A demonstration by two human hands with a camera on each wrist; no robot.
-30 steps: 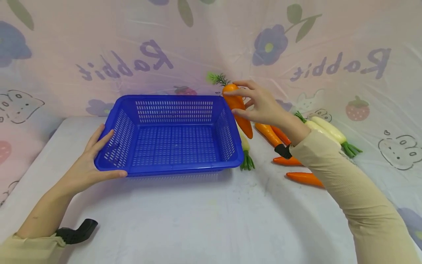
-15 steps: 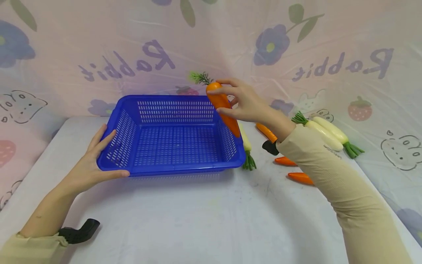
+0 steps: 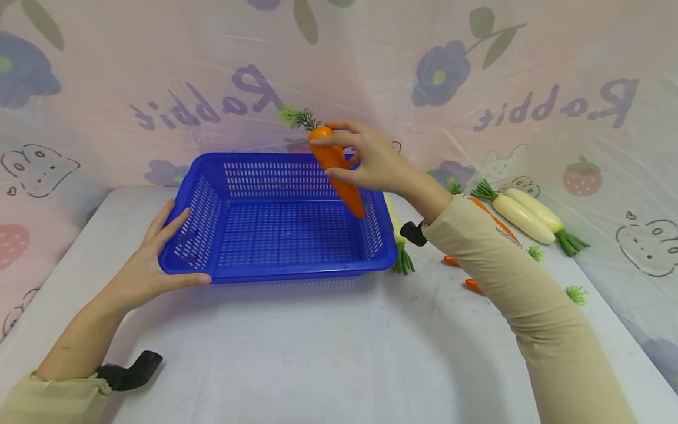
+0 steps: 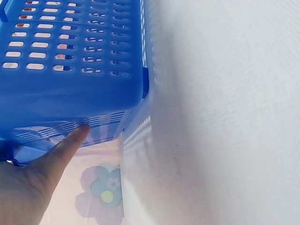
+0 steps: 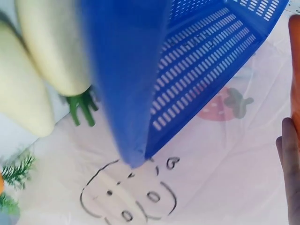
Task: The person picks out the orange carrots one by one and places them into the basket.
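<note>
An orange carrot with a feathery green top is pinched between the thumb and fingers of my right hand. It hangs tilted, tip downward, over the right end of a blue plastic basket. Part of the same carrot shows at the right edge of the right wrist view. My left hand rests against the basket's left front corner, fingers spread and nearly straight, thumb along the front. In the left wrist view one finger touches the perforated basket wall. Inside the basket only the bare grid floor shows.
Beside the basket's right wall lies a white radish, partly hidden. Two more white radishes lie at the back right. Carrot tips and green tops peek out around the right sleeve. A printed curtain hangs behind the table.
My right hand has carried the carrot leftward, from outside the basket's right wall to above its right end. My left hand keeps its place at the basket.
</note>
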